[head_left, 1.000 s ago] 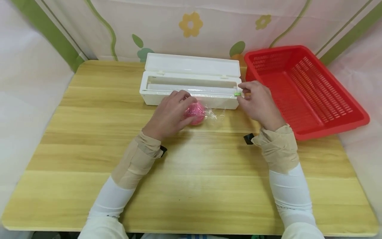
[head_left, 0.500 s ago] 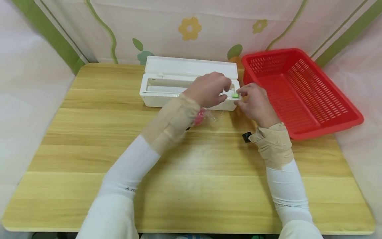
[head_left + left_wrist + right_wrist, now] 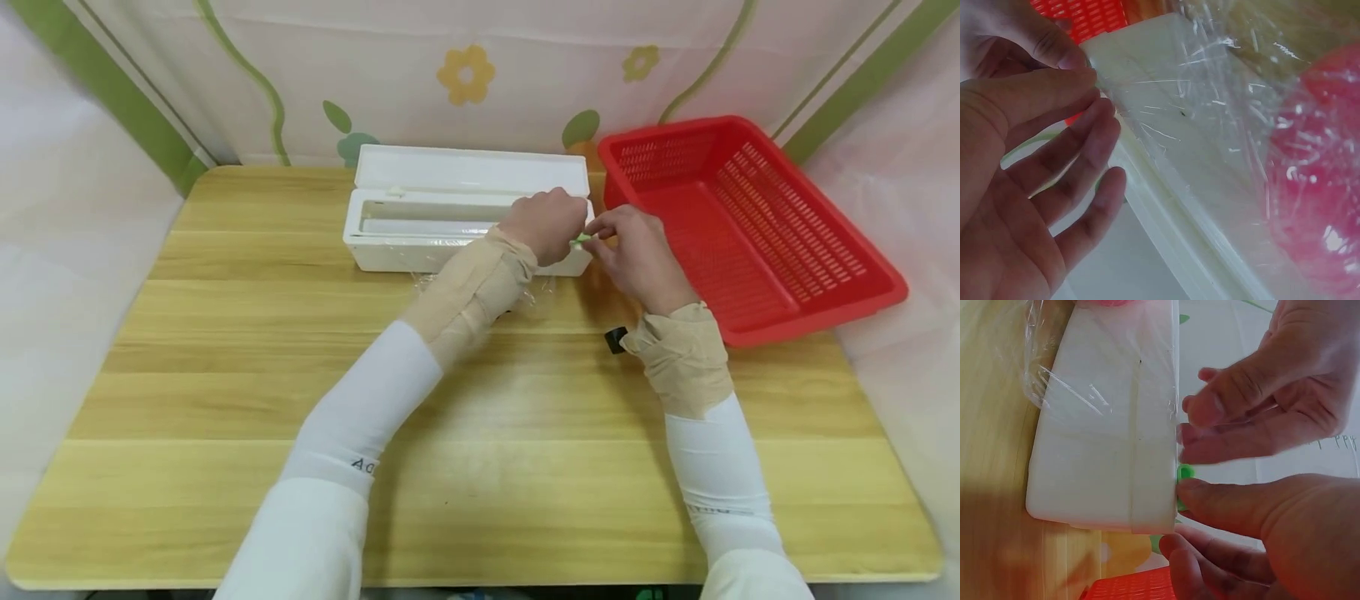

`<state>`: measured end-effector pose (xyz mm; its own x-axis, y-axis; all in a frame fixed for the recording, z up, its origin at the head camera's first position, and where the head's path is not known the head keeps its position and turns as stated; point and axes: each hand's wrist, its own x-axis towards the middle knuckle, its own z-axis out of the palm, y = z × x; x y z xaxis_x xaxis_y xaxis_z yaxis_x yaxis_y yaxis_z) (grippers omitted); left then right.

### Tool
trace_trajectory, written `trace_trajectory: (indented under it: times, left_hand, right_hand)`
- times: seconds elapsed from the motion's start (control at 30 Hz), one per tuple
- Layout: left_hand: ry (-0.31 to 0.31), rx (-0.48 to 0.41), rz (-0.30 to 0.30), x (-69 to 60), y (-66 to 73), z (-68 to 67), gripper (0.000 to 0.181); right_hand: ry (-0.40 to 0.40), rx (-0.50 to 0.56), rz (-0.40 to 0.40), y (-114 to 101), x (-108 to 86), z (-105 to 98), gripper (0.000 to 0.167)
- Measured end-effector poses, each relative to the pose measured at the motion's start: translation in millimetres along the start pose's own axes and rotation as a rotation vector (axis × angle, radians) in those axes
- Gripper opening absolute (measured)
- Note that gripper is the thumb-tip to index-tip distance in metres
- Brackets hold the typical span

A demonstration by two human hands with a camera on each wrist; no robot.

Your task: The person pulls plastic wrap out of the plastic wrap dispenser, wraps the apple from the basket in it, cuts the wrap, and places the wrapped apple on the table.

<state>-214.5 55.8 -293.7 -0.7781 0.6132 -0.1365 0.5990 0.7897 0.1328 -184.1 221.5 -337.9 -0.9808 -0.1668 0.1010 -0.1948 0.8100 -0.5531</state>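
A white cling film dispenser [image 3: 397,255] stands lid up at the back of the table, a film roll inside. Clear film [image 3: 1229,112] hangs over its front onto a round pink thing [image 3: 1319,181], which my left forearm hides in the head view. At the dispenser's right end, my right hand [image 3: 637,254] pinches the small green slider [image 3: 1183,472], thumb on top. Beside it my left hand [image 3: 547,225] reaches across with fingers slightly bent. In the right wrist view, its thumb and fingers stand apart, fingertips by the box edge close to the slider.
A red plastic basket [image 3: 813,315] sits at the right, close behind my right hand. Behind the wooden table [image 3: 480,467] hangs a pale curtain [image 3: 375,58] printed with flowers and vines.
My left hand has left the pink thing and moved right, up to the green slider. My right hand has stayed at the slider throughout.
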Motion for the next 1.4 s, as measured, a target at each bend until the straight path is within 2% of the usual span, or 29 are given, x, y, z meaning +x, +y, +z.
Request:
trace_trajectory:
  times: [0.23, 0.47, 0.63, 0.77, 1.03, 1.13, 1.27, 1.4]
  left_hand:
    - [0.054, 0.017, 0.000, 2.8, -4.0, 3.0, 0.019]
    - [0.065, -0.038, -0.023, 9.3, -8.0, -1.1, 0.030]
    - [0.036, -0.087, -0.015, 13.9, -1.2, -2.1, 0.022]
    - [0.028, -0.099, -0.018, 19.0, 5.1, -1.8, 0.019]
    - [0.064, -0.120, 0.001, 26.0, 10.4, 0.7, 0.015]
    - [0.071, -0.092, 0.029, 27.6, 10.5, 2.2, 0.019]
    - [0.066, 0.012, 0.101, 29.2, 9.6, 3.2, 0.021]
    - [0.058, 0.085, 0.162, 29.9, 7.0, 3.0, 0.023]
  right_hand:
    - [0.014, 0.009, 0.001, 0.9, 2.4, -2.2, 0.017]
    - [-0.094, 0.066, 0.048, 3.7, 2.5, -7.6, 0.036]
    - [-0.138, 0.059, 0.070, 5.6, 3.7, -9.4, 0.041]
    - [-0.123, 0.049, 0.039, 8.7, 3.9, -9.3, 0.037]
    - [-0.059, 0.050, 0.009, 10.9, 3.1, -5.4, 0.028]
    - [-0.039, 0.054, 0.019, 10.0, 4.7, -2.9, 0.027]
    - [-0.013, 0.059, 0.032, 8.0, 6.2, -0.1, 0.023]
    - [0.009, 0.033, 0.003, 6.7, 6.9, 4.0, 0.019]
